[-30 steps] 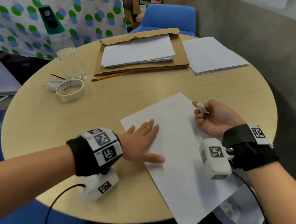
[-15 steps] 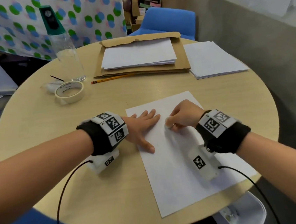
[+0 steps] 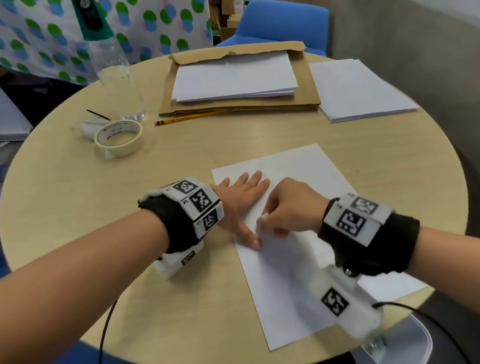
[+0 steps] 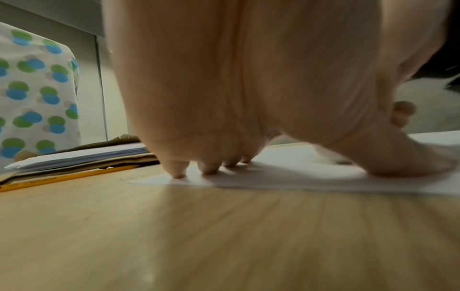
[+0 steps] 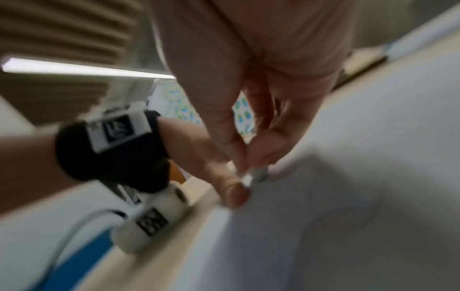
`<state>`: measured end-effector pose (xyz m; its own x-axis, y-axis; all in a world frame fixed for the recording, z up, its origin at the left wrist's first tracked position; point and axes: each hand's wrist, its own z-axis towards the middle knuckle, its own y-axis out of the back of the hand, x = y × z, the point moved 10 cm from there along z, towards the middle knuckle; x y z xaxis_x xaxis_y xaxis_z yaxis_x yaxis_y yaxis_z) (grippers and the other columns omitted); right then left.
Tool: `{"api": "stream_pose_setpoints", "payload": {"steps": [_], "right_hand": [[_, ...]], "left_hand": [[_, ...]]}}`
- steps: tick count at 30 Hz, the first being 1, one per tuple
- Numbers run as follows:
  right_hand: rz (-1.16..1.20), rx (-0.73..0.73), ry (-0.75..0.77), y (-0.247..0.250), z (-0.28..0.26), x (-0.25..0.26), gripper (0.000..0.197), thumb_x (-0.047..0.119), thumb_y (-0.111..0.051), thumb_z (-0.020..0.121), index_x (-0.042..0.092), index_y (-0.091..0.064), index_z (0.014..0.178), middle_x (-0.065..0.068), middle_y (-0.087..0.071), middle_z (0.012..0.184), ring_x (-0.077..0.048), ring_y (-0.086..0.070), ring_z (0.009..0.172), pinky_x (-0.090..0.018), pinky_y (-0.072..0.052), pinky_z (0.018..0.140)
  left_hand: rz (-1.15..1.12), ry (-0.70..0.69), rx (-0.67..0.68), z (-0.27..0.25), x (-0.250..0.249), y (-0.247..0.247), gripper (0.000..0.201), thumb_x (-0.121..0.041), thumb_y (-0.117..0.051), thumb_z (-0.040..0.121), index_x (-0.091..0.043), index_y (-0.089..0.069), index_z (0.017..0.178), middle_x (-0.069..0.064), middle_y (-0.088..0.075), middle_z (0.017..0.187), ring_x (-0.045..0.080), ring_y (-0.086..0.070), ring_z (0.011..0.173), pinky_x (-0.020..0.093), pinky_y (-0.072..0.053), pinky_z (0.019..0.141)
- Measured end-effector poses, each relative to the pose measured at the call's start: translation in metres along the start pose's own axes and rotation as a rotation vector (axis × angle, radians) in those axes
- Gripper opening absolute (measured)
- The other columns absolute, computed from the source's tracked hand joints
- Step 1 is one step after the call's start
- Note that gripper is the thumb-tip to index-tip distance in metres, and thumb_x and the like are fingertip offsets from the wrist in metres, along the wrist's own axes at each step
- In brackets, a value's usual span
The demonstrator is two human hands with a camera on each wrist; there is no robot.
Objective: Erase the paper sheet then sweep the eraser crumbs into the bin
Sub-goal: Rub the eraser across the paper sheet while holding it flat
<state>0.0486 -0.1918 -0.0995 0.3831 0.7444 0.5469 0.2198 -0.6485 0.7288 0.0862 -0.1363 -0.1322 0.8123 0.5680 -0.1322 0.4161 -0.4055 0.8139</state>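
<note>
Paper sheet: the paper sheet lies flat on the round surface, on its near right part. Its long axis runs far to near, with the near end swung right, up to the surface's near right edge.
Left hand: my left hand is spread flat, with straight fingers and thumb pressing down the sheet's far left part. It holds nothing.
Right hand: my right hand is curled, thumb and fingers pinching the eraser.
Eraser: its tip is down on the sheet, just right of my left thumb, near the sheet's left edge.
Eraser crumbs: too small to make out in any view. I see no pencil marks on the sheet either, so I cannot tell how much is left to rub.
Bin: a white container below the near right edge of the surface, which I take for the bin.
What the move turns on: the bin lies near and right of both hands, past the sheet's near end. My right hand is the nearer one, so crumbs would travel along the sheet's long axis towards me.
Step, as I judge it: the rubbing, with the left hand steadying.
</note>
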Motion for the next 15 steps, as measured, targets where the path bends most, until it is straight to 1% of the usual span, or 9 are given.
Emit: {"api": "stream_pose_setpoints", "payload": {"steps": [2,3,5,7,8,10,11,13,15], "right_hand": [[0.047,-0.088,-0.057,0.022,0.011,-0.011,0.012,0.01,-0.071,0.068,0.0,-0.074,0.073,-0.008,-0.071,0.066,-0.015,-0.064,0.064,-0.032,-0.058,0.078],[0.073,-0.158,-0.08,0.037,0.017,-0.016,0.013,0.01,-0.072,0.067,0.0,-0.074,0.076,-0.011,-0.073,0.072,-0.018,-0.066,0.069,-0.036,-0.058,0.081],[0.086,-0.248,-0.1,0.05,0.02,-0.02,0.011,0.009,-0.073,0.067,0.002,-0.073,0.075,-0.013,-0.074,0.077,-0.021,-0.068,0.074,-0.038,-0.058,0.081],[0.049,-0.189,-0.071,0.033,0.015,-0.014,0.003,0.009,-0.071,0.068,0.006,-0.07,0.067,-0.011,-0.072,0.073,-0.021,-0.068,0.073,-0.034,-0.058,0.079],[0.036,-0.114,-0.048,0.018,0.009,-0.009,0.006,0.01,-0.071,0.068,0.008,-0.067,0.064,-0.009,-0.069,0.069,-0.019,-0.066,0.067,-0.032,-0.057,0.078],[0.086,0.045,-0.036,-0.004,0.002,-0.005,0.008,0.01,-0.074,0.069,0.006,-0.068,0.065,-0.006,-0.066,0.063,-0.015,-0.061,0.059,-0.03,-0.055,0.077],[0.101,0.061,-0.048,-0.003,0.005,-0.006,0.008,0.01,-0.075,0.069,0.003,-0.07,0.069,-0.008,-0.067,0.065,-0.016,-0.062,0.061,-0.031,-0.055,0.079],[0.119,-0.052,-0.072,0.021,0.018,-0.012,0.012,0.01,-0.076,0.066,0.002,-0.072,0.074,-0.011,-0.071,0.073,-0.021,-0.066,0.069,-0.036,-0.057,0.083],[0.081,-0.18,-0.042,0.041,0.027,-0.012,0.012,0.013,-0.074,0.065,0.004,-0.072,0.073,-0.01,-0.072,0.073,-0.02,-0.065,0.072,-0.034,-0.057,0.079]], "left_hand": [[0.009,0.002,0.001,0.0,0.0,0.0,0.124,-0.057,-0.068,0.072,-0.017,0.023,0.146,0.003,0.028,0.154,0.021,0.022,0.144,0.044,0.007,0.117],[0.011,0.004,-0.002,0.0,0.0,0.001,0.124,-0.058,-0.067,0.072,-0.017,0.023,0.146,0.004,0.028,0.155,0.021,0.021,0.144,0.044,0.007,0.117],[0.013,0.005,-0.005,-0.001,-0.001,0.0,0.124,-0.058,-0.067,0.072,-0.017,0.023,0.146,0.004,0.027,0.155,0.021,0.021,0.144,0.044,0.007,0.117],[0.017,0.009,-0.004,-0.001,-0.001,0.001,0.123,-0.057,-0.067,0.073,-0.017,0.023,0.146,0.004,0.027,0.155,0.021,0.021,0.144,0.044,0.007,0.117],[0.02,0.009,0.0,-0.001,-0.001,0.001,0.124,-0.057,-0.067,0.073,-0.016,0.023,0.146,0.004,0.028,0.155,0.022,0.021,0.144,0.044,0.007,0.117],[0.029,0.011,0.003,0.0,0.0,0.001,0.124,-0.057,-0.067,0.073,-0.016,0.024,0.146,0.004,0.028,0.154,0.022,0.022,0.144,0.044,0.007,0.117],[0.032,0.012,0.005,0.0,0.0,0.001,0.124,-0.057,-0.067,0.072,-0.016,0.024,0.146,0.004,0.029,0.154,0.022,0.022,0.144,0.044,0.007,0.117],[0.029,0.013,0.005,-0.001,-0.001,0.001,0.125,-0.057,-0.068,0.072,-0.016,0.024,0.146,0.004,0.028,0.155,0.022,0.021,0.144,0.044,0.006,0.117],[0.016,0.013,-0.005,-0.001,-0.002,0.001,0.126,-0.056,-0.07,0.07,-0.017,0.023,0.146,0.004,0.027,0.155,0.022,0.021,0.144,0.045,0.006,0.117]]}}
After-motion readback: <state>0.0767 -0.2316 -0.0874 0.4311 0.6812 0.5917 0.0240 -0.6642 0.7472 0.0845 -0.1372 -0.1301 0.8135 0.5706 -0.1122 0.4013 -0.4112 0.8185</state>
